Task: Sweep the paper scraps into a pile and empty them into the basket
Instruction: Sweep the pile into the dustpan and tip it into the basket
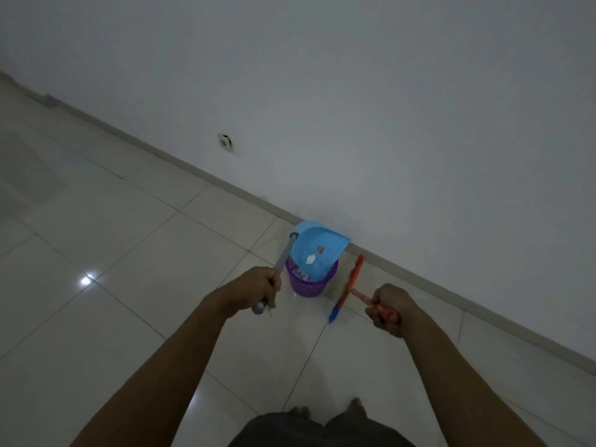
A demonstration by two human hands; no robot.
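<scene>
Down by the grey skirting board (200,171) much is hard to read in the dim room. The purple perforated plastic basket (306,288) is half covered by the light blue plastic dustpan (325,240) tipped over its mouth. Its contents show only as pale bits in the gap at the near rim. The head of the red-handled broom (346,287) is blurred, orange above and blue at its lower end, and its bristles cannot be made out. The bottom edge cuts off the person, leaving only dark shorts (319,430) and toes (356,403).

Both bare forearms reach forward and down. The left hand (261,287) is a fist wrapped round the dustpan's grey metal handle (283,254) near its rounded end, which pokes out below the fingers. The right hand (388,309) is fisted round the broom's red handle.

The dustpan tilts with its open edge down inside the basket. A white paper scrap (310,259) and a smaller orange scrap (321,250) lie on its inner face, above the rim. The basket stands on the pale tiled floor (129,253) near the skirting board. The broom head hangs just right of the basket, apart from it; whether it touches the floor cannot be told.
</scene>
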